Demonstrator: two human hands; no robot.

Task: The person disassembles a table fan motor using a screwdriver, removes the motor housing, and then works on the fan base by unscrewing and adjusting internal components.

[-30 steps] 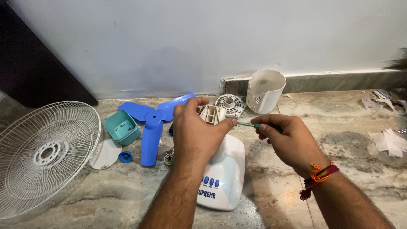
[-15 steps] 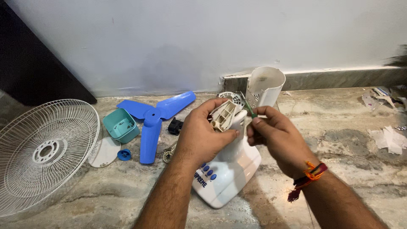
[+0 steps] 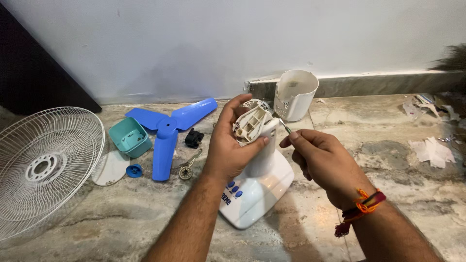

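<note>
White plastic fan base with blue buttons (image 3: 257,191) stands on the marble floor, its neck top (image 3: 251,125) clenched in the left hand (image 3: 228,145). At 3 o'clock, the right hand (image 3: 323,160) pinches a thin metal screwdriver (image 3: 283,124). Rigid, light, probably brittle at its ribs; best held by the neck. Blue 3-blade propeller (image 3: 167,128) lies at 9 o'clock.

Both forearms are bare and sleeveless; the right hand (image 3: 323,157) carries at its wrist a knotted thread band (image 3: 361,206) of orange, red and dark strands.
</note>
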